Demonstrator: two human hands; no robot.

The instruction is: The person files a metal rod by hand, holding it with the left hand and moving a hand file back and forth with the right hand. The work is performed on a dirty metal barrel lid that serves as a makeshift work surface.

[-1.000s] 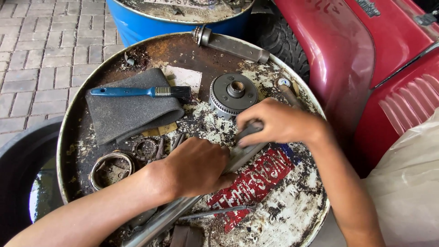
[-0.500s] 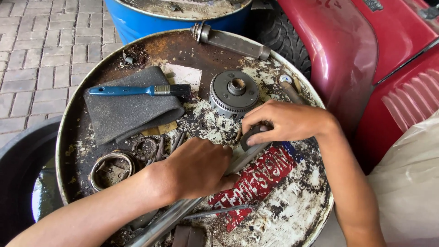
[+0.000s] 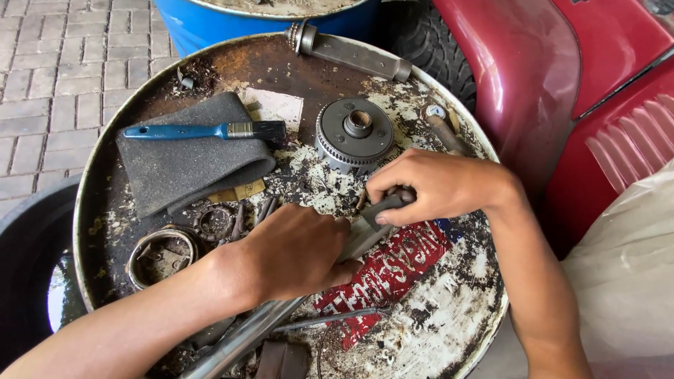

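Observation:
My left hand (image 3: 298,251) is closed around a long grey metal bar (image 3: 247,335) that lies slanted across a rusty drum lid (image 3: 449,323). My right hand (image 3: 434,184) grips a small dark tool (image 3: 385,205) pressed against the bar's upper end. Just beyond the hands sits a round toothed gear hub (image 3: 353,135).
A blue-handled brush (image 3: 203,130) lies on a grey foam pad (image 3: 184,158) at the left. A metal ring (image 3: 158,255), small loose parts and a steel shaft (image 3: 351,52) also rest on the lid. A red vehicle body (image 3: 562,84) stands right, a blue drum (image 3: 210,28) behind.
My right hand has slid a little along the bar's end with the dark tool. The left hand keeps its hold. The view has shifted slightly downward.

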